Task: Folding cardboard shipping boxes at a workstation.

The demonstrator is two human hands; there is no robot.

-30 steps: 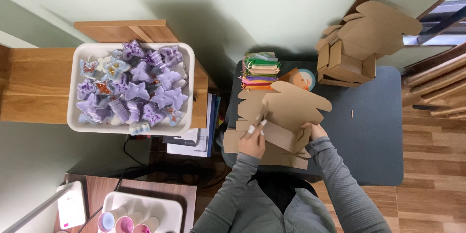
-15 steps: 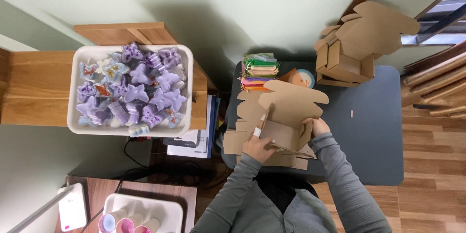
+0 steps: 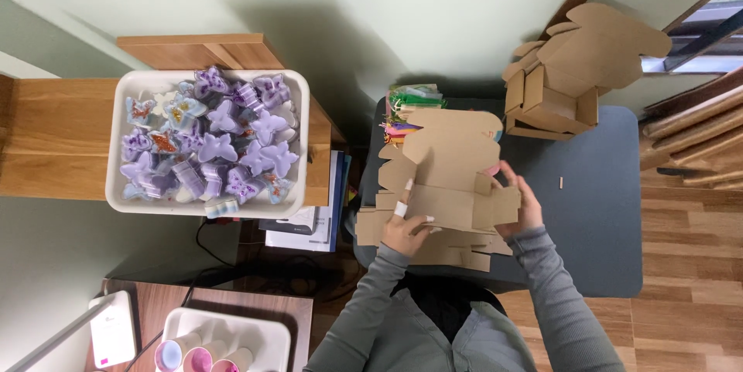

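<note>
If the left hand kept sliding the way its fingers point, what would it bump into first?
The left hand points up the flat cardboard box blank it already touches. Going on, it would probably meet the stack of colourful paper beyond, though depth is unclear.

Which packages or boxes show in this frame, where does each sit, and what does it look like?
Flat cardboard box blank: plain brown, on the dark blue table, held by left hand and right hand.
Folded cardboard box: brown, lid open, at the table's far edge.
White tray: rectangular, on the wooden shelf, full of purple butterfly shapes.
No screens or signs seen.
</note>
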